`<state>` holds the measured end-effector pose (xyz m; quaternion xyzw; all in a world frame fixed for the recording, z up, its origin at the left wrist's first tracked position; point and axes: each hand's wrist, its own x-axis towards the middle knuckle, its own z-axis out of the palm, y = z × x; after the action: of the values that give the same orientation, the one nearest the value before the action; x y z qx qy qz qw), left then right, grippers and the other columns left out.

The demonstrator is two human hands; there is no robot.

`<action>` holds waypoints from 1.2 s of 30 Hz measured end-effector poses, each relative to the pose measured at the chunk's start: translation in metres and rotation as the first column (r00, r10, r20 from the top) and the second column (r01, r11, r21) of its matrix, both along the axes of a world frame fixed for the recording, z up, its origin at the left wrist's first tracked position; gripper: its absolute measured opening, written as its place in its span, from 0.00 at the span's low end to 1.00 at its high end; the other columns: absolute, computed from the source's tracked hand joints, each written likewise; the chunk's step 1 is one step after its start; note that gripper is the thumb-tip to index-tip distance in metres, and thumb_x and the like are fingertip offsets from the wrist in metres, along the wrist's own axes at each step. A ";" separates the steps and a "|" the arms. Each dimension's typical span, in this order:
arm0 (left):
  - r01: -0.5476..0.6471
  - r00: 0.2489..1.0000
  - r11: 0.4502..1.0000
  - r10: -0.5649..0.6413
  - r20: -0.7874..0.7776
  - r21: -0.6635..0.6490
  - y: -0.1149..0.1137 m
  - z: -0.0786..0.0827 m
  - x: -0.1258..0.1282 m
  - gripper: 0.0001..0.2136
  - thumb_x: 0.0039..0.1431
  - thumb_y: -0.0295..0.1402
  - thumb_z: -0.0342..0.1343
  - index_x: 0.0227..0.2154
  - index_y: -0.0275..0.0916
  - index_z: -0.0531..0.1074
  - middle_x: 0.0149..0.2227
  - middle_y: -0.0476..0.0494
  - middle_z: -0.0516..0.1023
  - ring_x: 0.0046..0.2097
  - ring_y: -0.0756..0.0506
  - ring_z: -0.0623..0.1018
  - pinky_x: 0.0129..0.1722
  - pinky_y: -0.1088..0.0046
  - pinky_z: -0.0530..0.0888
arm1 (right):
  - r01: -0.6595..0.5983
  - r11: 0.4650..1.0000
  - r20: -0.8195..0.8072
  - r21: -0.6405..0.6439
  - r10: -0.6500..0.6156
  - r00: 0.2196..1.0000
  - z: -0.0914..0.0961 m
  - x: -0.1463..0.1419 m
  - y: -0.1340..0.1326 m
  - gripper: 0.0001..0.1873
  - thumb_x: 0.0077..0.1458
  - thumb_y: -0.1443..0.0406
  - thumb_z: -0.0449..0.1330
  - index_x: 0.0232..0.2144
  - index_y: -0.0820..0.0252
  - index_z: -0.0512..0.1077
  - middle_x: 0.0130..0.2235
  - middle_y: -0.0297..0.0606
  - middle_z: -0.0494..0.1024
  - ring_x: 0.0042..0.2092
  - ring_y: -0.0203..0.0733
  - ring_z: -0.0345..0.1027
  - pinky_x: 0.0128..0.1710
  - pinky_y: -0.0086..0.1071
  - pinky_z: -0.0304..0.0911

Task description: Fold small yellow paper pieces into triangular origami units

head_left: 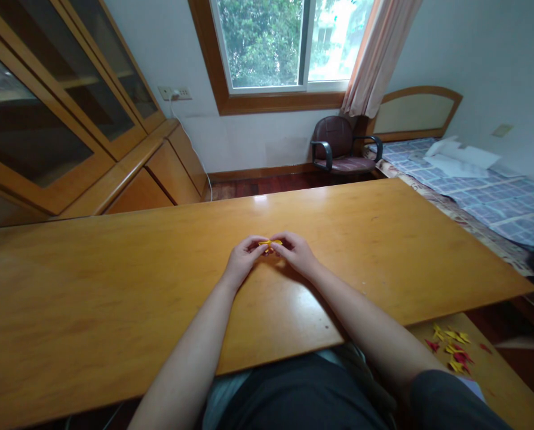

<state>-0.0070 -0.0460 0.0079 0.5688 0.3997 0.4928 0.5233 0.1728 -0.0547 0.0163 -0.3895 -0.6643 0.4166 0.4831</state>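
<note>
A small piece of folded yellow paper (270, 243) is held between my two hands, just above the middle of the wooden table (137, 286). On its left side, my left hand (244, 254) pinches it between thumb and fingers. My right hand (296, 251) grips the other side, with the thumb pressed to the front of the paper. The fingers partly cover it, so its full shape cannot be made out.
Low at the right, several folded yellow and red paper pieces (456, 349) lie on a lower wooden surface (509, 376). A brown armchair (338, 140) stands beyond the table. A bed (486, 179) is at the right, a glass-doored cabinet (128, 173) at the left.
</note>
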 end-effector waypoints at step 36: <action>-0.038 0.991 0.986 0.059 -0.124 0.165 -0.002 0.000 0.003 0.11 0.53 0.38 0.62 0.36 0.39 0.70 0.41 0.44 0.75 0.41 0.48 0.77 0.45 0.69 0.76 | 0.028 1.000 -0.041 0.011 -0.027 0.999 -0.008 -0.002 0.006 0.12 0.56 0.59 0.62 0.40 0.59 0.71 0.39 0.39 0.75 0.40 0.39 0.72 0.41 0.34 0.69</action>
<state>-0.0038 -0.0483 0.0083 0.6301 0.4047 0.4987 0.4365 0.1709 -0.0483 0.0080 -0.3871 -0.6514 0.4139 0.5046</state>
